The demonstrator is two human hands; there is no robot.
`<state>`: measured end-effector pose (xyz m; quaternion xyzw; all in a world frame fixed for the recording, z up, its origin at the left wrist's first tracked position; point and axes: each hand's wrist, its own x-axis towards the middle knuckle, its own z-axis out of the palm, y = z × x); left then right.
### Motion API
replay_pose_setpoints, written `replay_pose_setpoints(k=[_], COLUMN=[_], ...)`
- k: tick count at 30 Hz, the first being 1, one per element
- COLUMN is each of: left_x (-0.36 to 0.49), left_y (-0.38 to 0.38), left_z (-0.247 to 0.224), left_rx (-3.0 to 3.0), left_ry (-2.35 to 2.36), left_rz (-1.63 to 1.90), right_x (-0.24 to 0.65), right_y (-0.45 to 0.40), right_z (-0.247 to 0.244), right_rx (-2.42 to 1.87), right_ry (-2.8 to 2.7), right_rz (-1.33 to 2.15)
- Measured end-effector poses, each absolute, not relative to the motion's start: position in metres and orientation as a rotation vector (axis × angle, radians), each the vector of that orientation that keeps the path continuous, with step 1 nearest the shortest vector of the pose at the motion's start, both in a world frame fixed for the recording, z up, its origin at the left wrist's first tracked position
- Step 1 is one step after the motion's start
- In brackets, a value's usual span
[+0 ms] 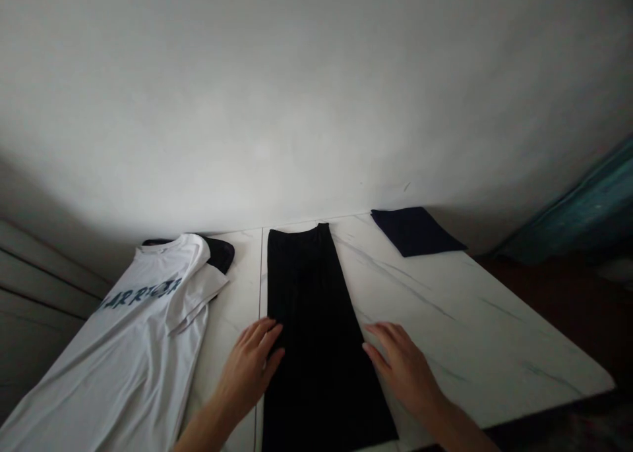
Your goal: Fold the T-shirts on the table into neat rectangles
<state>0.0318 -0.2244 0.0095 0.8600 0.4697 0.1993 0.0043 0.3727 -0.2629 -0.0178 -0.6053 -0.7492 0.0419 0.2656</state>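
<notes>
A pair of black pants [311, 333], folded lengthwise, lies flat on the table with its waistband toward the wall. My left hand [251, 360] rests at the left edge of the pants, thumb and fingertips over the black fabric, fingers apart. At the opposite edge is my right hand [403, 366], open, with its fingertips at or just beside the cloth; whether they touch it is hard to tell. Neither hand grips the fabric.
A white T-shirt [143, 333] with dark lettering lies spread at left, over a dark garment [221, 253]. A folded navy cloth [418, 231] sits at the back right of the marble-patterned table [475, 333]. A pale wall [297, 109] borders the table's back.
</notes>
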Motion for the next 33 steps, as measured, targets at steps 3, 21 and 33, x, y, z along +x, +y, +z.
replay_pose_setpoints(k=[3,21,33], left_x=[0.01,0.013,0.015], left_y=[-0.292,-0.358,-0.358], left_z=[-0.007,-0.029,-0.038], left_rx=[2.76,2.788,2.771], left_ry=[1.42,1.418,1.502], left_rz=[0.767,0.934,0.986], right_x=[0.373,0.389,0.304], right_y=[-0.321,-0.372,-0.347], right_z=[-0.024,-0.049,-0.014], right_rx=[-1.714,-1.367,-1.415], right_ry=[-1.937,-2.148,-2.142], right_rz=[0.142,-0.127,0.201])
